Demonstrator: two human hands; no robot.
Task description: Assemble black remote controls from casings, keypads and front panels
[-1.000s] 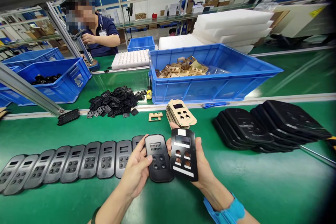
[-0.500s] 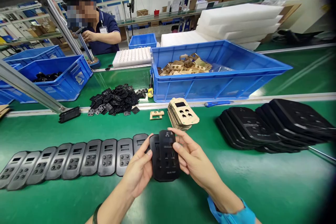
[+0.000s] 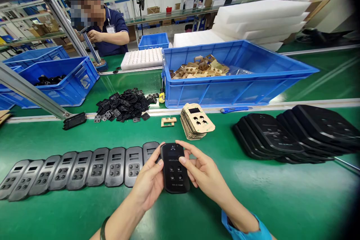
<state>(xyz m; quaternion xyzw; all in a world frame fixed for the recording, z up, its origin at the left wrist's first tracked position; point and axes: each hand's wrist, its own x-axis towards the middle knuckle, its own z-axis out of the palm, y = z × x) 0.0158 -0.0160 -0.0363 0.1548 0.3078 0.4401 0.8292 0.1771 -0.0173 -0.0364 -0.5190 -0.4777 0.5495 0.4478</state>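
My left hand [image 3: 149, 182] grips a black plastic housing [image 3: 165, 184] by its left side, thumb along the edge. Over the housing's front lies a thin black face panel [image 3: 174, 161] with white print and four button holes. My right hand [image 3: 204, 174] closes on the panel's upper right edge, thumb on its face and fingers at the rim. The panel looks lined up with the housing; whether it touches all over, I cannot tell. To the left, a row of similar grey-black housings [image 3: 114, 167] lies face up, showing their buttons. Behind my hands is a stack of beige backing sheets [image 3: 198, 120].
Black panels [image 3: 272, 131] are stacked at the right. A beige scrap [image 3: 168, 121], a heap of black button pads [image 3: 123, 103] and a blue cutter [image 3: 234, 110] lie farther back. Behind stands a blue bin [image 3: 213, 92] of beige scraps. Across the bench, a person [image 3: 108, 35] works.
The face panel, earlier offset and tilted to the right above the housing, has come down and left over its front. My right thumb has shifted slightly left; my left hand stays put.
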